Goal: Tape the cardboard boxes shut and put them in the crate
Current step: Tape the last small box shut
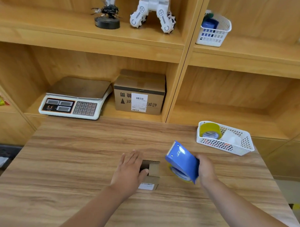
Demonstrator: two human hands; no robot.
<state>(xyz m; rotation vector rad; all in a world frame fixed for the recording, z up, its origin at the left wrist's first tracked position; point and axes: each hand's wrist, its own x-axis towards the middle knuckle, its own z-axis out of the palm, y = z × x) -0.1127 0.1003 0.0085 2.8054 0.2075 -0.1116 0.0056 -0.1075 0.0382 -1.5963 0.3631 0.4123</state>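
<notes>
A small cardboard box [153, 172] with a white label on its near side sits on the wooden table [78, 152], one top flap standing up. My left hand [129, 169] lies flat over the box's left part, fingers straight, thumb at the opening. My right hand [206, 169] grips a blue tape dispenser [182, 161] just right of the box, its toothed blade pointing up and away. No crate is in view.
A white basket [225, 149] holding a yellow tape roll [210, 130] stands at the table's right back. On the shelf behind are an electronic scale [74, 100] and a larger taped cardboard box [140, 93]. Robot models and another white basket [212, 32] sit higher up.
</notes>
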